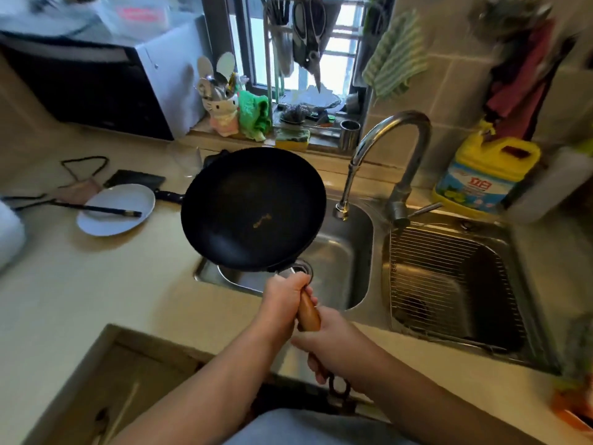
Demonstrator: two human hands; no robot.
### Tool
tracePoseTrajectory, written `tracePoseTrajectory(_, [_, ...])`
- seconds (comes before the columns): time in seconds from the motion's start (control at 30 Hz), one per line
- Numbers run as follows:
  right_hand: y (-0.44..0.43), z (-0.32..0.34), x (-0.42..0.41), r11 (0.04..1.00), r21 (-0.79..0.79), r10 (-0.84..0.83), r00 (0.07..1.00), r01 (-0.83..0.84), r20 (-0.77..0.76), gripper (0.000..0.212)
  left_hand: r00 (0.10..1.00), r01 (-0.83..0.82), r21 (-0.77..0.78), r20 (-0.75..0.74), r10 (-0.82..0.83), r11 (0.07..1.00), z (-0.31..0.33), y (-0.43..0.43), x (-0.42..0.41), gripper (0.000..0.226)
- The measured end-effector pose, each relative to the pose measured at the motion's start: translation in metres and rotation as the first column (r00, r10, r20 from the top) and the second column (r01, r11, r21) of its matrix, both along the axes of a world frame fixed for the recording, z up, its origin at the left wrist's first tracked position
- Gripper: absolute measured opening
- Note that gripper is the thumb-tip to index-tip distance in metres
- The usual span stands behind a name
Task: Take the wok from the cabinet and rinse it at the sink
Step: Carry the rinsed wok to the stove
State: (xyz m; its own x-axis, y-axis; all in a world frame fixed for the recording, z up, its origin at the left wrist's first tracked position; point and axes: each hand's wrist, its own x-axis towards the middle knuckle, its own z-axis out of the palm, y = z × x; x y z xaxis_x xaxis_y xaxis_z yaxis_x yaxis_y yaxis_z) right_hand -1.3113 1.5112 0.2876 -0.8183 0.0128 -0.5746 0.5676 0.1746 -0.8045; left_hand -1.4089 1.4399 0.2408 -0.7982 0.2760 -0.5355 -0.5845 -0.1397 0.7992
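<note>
Hands: two; the right hand [332, 343] is clamped round the near end of the brown wooden handle [308, 313], the left hand [284, 295] is clamped round it further up, next to the pan.
Wok: one round black wok [253, 208], held in the air, tilted, over the left basin and the counter edge; a small brownish speck lies inside.
Sink: one stainless steel double sink [377, 252], two basins; a wire rack [449, 277] sits in the right one.
Tap: one curved chrome tap [407, 155] between the basins.
Counter: one white plate [117, 208] with dark chopsticks [96, 208] across it, count unclear.
Far: one yellow detergent jug [484, 175]; one green striped cloth [396, 59].
</note>
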Motion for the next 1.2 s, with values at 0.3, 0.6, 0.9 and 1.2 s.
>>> tracePoseTrajectory(0.3, [0.037, -0.005, 0.045, 0.960, -0.146, 0.238, 0.971, -0.237, -0.009, 0.020, 0.980, -0.184, -0.030, -0.079, 0.181, 0.983, 0.012, 0.002, 0.075, 0.021])
tracePoseTrajectory(0.6, [-0.010, 0.000, 0.076, 0.823, -0.195, 0.531, 0.845, -0.533, -0.069, 0.022, 0.898, -0.440, -0.067, -0.045, 0.437, 0.896, 0.020, -0.069, 0.142, 0.010])
tracePoseTrajectory(0.9, [-0.104, 0.005, 0.135, 0.623, -0.156, 0.773, 0.634, -0.766, -0.022, 0.014, 0.682, -0.731, -0.096, -0.093, 0.726, 0.675, 0.017, -0.162, 0.245, 0.027])
tracePoseTrajectory(1.2, [-0.229, 0.002, 0.252, 0.440, -0.256, 0.886, 0.462, -0.861, -0.028, 0.007, 0.493, -0.867, -0.131, -0.085, 0.866, 0.481, 0.015, -0.282, 0.387, 0.028])
